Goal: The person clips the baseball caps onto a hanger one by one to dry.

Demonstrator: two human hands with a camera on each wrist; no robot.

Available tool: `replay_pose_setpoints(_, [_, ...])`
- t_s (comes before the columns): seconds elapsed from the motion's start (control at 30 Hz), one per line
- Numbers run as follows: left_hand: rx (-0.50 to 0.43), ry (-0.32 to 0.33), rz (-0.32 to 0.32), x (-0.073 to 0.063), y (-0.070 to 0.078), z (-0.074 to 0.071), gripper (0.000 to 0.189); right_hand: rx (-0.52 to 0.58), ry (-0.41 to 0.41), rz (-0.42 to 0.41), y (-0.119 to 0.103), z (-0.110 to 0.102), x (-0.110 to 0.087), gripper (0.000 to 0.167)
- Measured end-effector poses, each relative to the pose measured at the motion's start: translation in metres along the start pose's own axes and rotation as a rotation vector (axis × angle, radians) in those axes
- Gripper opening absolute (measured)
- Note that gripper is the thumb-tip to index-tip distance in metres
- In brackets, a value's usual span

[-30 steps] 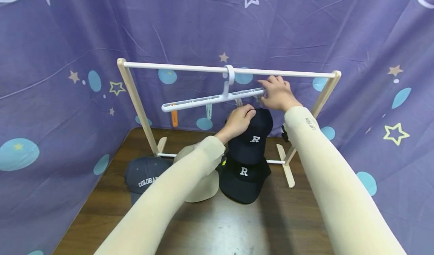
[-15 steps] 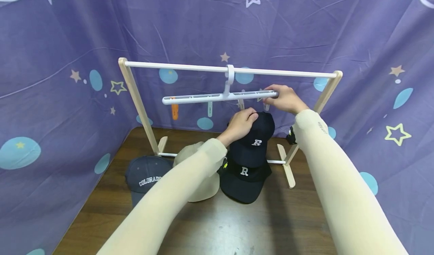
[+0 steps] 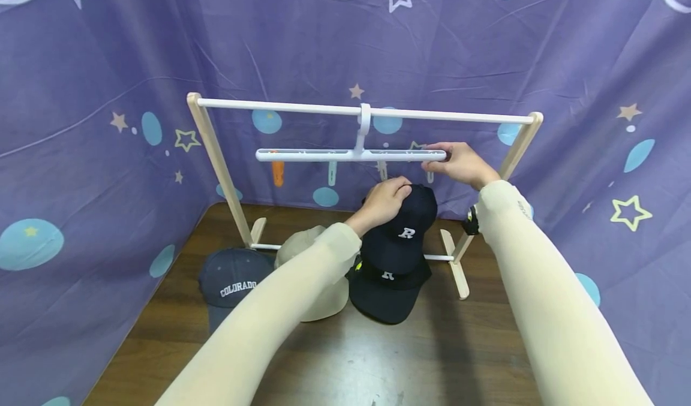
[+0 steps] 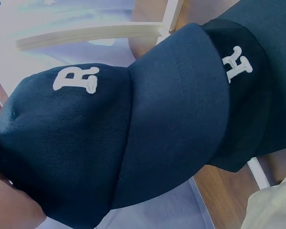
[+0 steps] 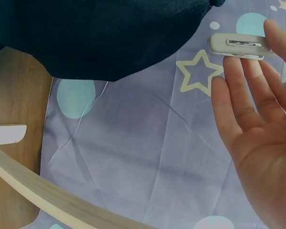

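Navy cap (image 3: 391, 244), white R on the front, is below the right half of the hanger, crown up, brim downward, apart from the bar. Left hand (image 3: 384, 201) grips the crown from its left side. Right hand (image 3: 463, 165) is at the hanger's right end, thumb and fingertips apparently pinching the grey clip (image 5: 224, 44) there; clip tip and cap are near but apart in the right wrist view. Hanger (image 3: 313, 157) hooks over the white rail (image 3: 297, 107), bar about level; from its left end hang an orange clip (image 3: 278, 174), a pale green clip (image 3: 332, 173) and, just right of its centre, a whitish clip (image 3: 382, 171). Well below the hanger, on the table (image 3: 345, 370): black cap (image 3: 385, 304) under the navy brim, beige cap (image 3: 329, 301) left of its centre, dark grey cap (image 3: 229, 271) under its left end. Judged step: bringing navy crown and grey clip together; no clip seen biting cloth. Next move likely calls for spreading the clip and lifting the crown edge into it, hanger kept steady. Against the earliest frame: the hanger's right end, then raised, is now level; right hand lower and farther right; navy cap slightly lower, hiding more of the black cap's R; beige cap unmoved.
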State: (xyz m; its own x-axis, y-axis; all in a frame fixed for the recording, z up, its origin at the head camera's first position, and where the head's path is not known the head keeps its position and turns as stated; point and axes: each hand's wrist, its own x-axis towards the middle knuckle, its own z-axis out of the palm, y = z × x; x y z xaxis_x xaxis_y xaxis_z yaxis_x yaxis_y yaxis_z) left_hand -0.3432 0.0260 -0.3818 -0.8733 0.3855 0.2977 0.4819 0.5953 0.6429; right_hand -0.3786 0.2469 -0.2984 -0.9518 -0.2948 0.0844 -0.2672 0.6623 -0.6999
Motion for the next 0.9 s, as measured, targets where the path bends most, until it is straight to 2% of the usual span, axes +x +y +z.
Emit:
replay_pose_setpoints(0.1, [0.004, -0.013, 0.015, 0.002, -0.001, 0.001, 0.03, 0.004, -0.027, 0.023, 0.002, -0.001, 0.0, 0.054])
replay_pose_setpoints(0.3, [-0.001, -0.026, -0.001, 0.002, 0.001, 0.001, 0.028, 0.013, -0.046, 0.044, 0.002, 0.001, 0.0, 0.037])
replay_pose_setpoints(0.47, [-0.02, -0.029, -0.029, -0.002, 0.003, 0.0, 0.028, 0.015, -0.036, 0.029, -0.001, 0.003, -0.003, 0.031])
replay_pose_setpoints(0.67, [-0.021, -0.032, -0.021, -0.003, 0.004, 0.002, 0.029, 0.009, -0.034, 0.013, -0.007, 0.006, -0.012, 0.026])
replay_pose_setpoints(0.73, [-0.019, -0.033, -0.021, -0.003, 0.004, 0.002, 0.03, 0.005, -0.021, 0.003, 0.002, 0.008, -0.008, 0.027])
replay_pose_setpoints(0.9, [-0.043, -0.057, -0.011, -0.004, 0.002, 0.004, 0.032, -0.011, 0.0, -0.016, 0.005, 0.009, -0.008, 0.025])
